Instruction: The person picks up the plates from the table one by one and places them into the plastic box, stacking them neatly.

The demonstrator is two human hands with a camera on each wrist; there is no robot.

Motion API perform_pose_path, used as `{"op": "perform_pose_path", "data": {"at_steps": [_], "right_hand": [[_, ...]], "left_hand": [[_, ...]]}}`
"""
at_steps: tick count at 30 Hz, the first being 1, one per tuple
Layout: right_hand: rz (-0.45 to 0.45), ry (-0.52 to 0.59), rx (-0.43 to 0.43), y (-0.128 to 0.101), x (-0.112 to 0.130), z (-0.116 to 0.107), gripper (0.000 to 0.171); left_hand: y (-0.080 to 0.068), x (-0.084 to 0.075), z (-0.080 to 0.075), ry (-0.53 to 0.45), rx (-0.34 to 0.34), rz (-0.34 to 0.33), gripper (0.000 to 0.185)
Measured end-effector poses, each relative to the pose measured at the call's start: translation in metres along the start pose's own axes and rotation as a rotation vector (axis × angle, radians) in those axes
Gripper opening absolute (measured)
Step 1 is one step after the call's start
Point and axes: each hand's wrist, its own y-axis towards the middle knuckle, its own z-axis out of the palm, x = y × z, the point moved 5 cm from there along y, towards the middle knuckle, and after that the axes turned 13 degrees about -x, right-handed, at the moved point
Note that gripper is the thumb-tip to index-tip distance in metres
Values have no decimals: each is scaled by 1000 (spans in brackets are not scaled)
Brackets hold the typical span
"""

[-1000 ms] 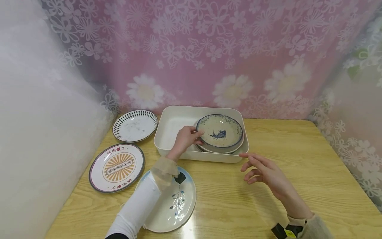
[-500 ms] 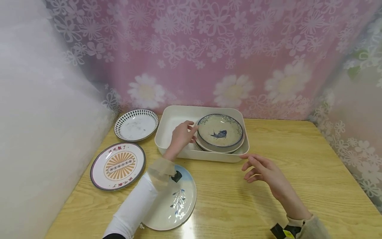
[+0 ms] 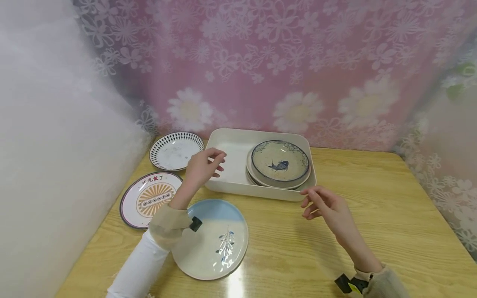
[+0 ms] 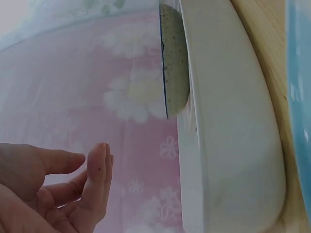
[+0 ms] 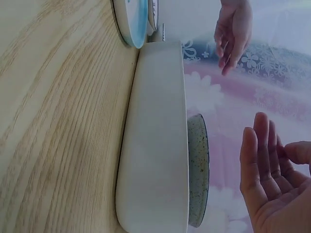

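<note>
Looks like a home dining corner dressed up as a small recording booth. Shown by a light wooden table [image 3: 372, 215] carrying household crockery: a diamond-rimmed plate [image 3: 175, 150], a sunburst plate with red characters [image 3: 149, 198], a blue-and-cream leaf plate [image 3: 214, 240], and a fish-painted plate [image 3: 280, 162] stacked in a white plastic tub [image 3: 231, 165]. Closed in behind by a pink flower-printed curtain [image 3: 261, 70] and on the left by a white sheet [image 3: 48, 145], hiding the rest of the room.
</note>
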Motion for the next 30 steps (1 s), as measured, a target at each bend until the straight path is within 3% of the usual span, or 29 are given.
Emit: {"op": "perform_pose_path", "data": {"at_steps": [6,13,17,23,30], "right_hand": [[-27,8,15,2,0,7,31],[-60,22,46,3,0,16,32],[-84,22,66,5,1,24,32],[-80,20,84,5,-1,32,34],[-68,25,100,5,-3,35,34]], "left_hand": [[-26,12,-39,113,-6,-5,25],[-54,33,-68,354,36,24,20],[-71,48,-75,484,114,14,20],[-99,73,-75,565,216,-66,31],[-121,92,-72,630,194,-67,39]]}}
